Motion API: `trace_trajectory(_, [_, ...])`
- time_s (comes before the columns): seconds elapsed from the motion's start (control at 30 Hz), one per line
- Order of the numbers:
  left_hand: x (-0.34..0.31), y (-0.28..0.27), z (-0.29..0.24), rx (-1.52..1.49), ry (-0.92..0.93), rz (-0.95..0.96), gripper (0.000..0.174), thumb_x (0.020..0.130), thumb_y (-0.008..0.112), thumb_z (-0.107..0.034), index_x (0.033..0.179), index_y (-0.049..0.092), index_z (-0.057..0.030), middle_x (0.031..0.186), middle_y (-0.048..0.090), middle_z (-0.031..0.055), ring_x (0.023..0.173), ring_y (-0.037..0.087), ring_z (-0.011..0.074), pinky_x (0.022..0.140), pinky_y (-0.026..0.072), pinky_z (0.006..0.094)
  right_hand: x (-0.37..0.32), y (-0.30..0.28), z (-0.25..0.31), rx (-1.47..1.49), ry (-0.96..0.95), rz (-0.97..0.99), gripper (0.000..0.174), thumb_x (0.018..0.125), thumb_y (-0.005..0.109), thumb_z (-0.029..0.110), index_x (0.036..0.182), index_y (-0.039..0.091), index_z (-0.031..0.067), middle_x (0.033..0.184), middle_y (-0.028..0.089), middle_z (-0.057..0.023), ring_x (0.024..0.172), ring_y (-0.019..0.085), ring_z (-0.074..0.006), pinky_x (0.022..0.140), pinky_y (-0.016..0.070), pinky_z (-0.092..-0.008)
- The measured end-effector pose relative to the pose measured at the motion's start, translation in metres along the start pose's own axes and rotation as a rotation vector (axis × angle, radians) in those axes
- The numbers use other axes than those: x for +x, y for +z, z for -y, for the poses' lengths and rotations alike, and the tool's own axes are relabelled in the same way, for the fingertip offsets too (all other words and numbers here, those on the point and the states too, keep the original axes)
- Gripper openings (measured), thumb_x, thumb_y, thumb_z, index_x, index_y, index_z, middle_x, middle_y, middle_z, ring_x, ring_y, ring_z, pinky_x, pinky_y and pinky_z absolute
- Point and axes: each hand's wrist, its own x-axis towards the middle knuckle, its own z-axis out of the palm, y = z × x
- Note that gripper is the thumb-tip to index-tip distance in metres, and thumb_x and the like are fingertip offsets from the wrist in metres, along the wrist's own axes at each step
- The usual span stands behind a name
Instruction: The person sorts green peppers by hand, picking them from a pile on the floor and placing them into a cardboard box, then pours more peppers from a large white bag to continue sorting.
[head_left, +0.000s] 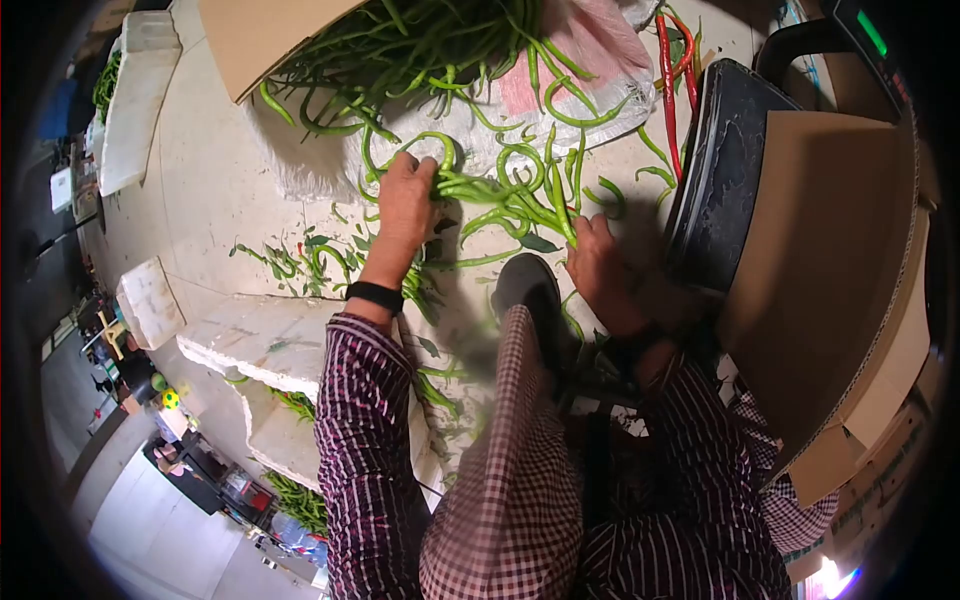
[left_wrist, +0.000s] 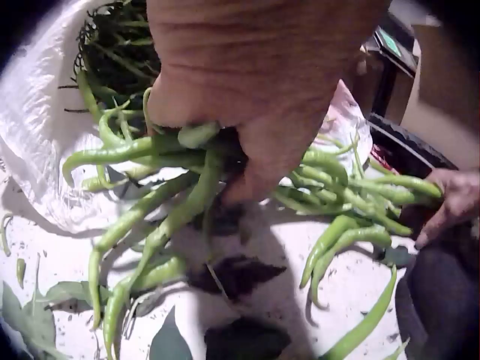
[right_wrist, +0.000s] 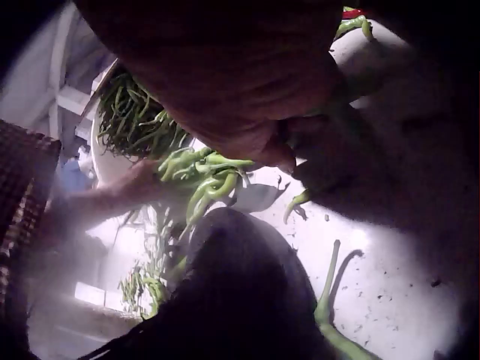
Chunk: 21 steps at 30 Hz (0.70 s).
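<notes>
Long green chili peppers [head_left: 535,205] lie in a loose bunch on the pale floor between the two hands. My left hand [head_left: 406,200] grips several of them, their curved ends [left_wrist: 142,217] hanging out below the fingers in the left wrist view. At the bunch's other end, my right hand [head_left: 597,262] has its fingers curled and pinches pepper ends. In the right wrist view, that hand [right_wrist: 247,112] is dark, and its fingertips meet the green peppers [right_wrist: 214,176]. The inside of the right grip is hidden.
A big heap of green peppers [head_left: 410,50] spills from a cardboard box [head_left: 265,35] onto a white sack [head_left: 310,165]. Red peppers [head_left: 668,85] lie by a worn black scale [head_left: 735,170] at right. A shoe [head_left: 527,285] stands just below the bunch. Foam boxes [head_left: 260,335] sit at left.
</notes>
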Motion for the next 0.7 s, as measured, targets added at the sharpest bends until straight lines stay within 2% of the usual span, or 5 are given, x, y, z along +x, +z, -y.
trace_trajectory(0.1, [-0.010, -0.032, -0.002, -0.170, -0.107, 0.032, 0.035, 0.064, 0.071, -0.003, 0.096, 0.057, -0.0083, 0.089, 0.057, 0.0154, 0.078, 0.059, 0.0400, 0.067, 0.0480, 0.0457, 0.001, 0.002, -0.011, -0.041, -0.028, -0.043, 0.024, 0.067, 0.066, -0.001, 0.088, 0.055, 0.0025, 0.086, 0.051, -0.0187, 0.080, 0.056, -0.0409, 0.067, 0.0455, -0.0484])
trace_trajectory(0.27, [-0.039, -0.011, 0.022, -0.723, -0.350, 0.038, 0.028, 0.073, 0.070, -0.007, 0.099, 0.061, -0.0033, 0.083, 0.066, 0.0124, 0.076, 0.064, 0.0223, 0.070, 0.0495, 0.0312, 0.001, -0.051, 0.016, 0.153, -0.070, 0.016, 0.021, 0.071, 0.068, 0.002, 0.087, 0.057, 0.0017, 0.081, 0.058, -0.0173, 0.073, 0.059, -0.0371, 0.066, 0.0464, -0.0437])
trace_trajectory(0.37, [-0.041, -0.032, -0.003, -1.089, -0.451, 0.042, 0.024, 0.077, 0.068, -0.007, 0.100, 0.063, -0.0001, 0.084, 0.067, 0.0087, 0.075, 0.060, 0.0147, 0.071, 0.0472, 0.0269, -0.004, -0.090, 0.035, 0.470, 0.324, 0.081, 0.021, 0.077, 0.071, 0.010, 0.093, 0.061, 0.0011, 0.080, 0.062, -0.0150, 0.073, 0.062, -0.0295, 0.068, 0.0474, -0.0379])
trace_trajectory(0.6, [-0.043, 0.029, -0.029, -0.171, -0.321, 0.105, 0.032, 0.071, 0.075, -0.015, 0.099, 0.063, -0.0052, 0.089, 0.062, 0.0177, 0.081, 0.062, 0.0342, 0.071, 0.0506, 0.0424, -0.007, -0.107, 0.037, 0.443, 0.531, 0.163, 0.029, 0.085, 0.067, 0.028, 0.099, 0.065, 0.0030, 0.075, 0.065, -0.0074, 0.070, 0.059, -0.0160, 0.068, 0.0466, -0.0330])
trace_trajectory(0.7, [-0.054, 0.051, -0.031, -0.190, -0.298, 0.001, 0.036, 0.068, 0.073, -0.013, 0.102, 0.061, -0.0058, 0.088, 0.061, 0.0173, 0.080, 0.060, 0.0386, 0.071, 0.0498, 0.0457, -0.009, -0.096, 0.039, 0.397, 0.575, 0.257, 0.031, 0.086, 0.065, 0.032, 0.096, 0.066, 0.0025, 0.072, 0.066, -0.0057, 0.070, 0.059, -0.0143, 0.068, 0.0461, -0.0317])
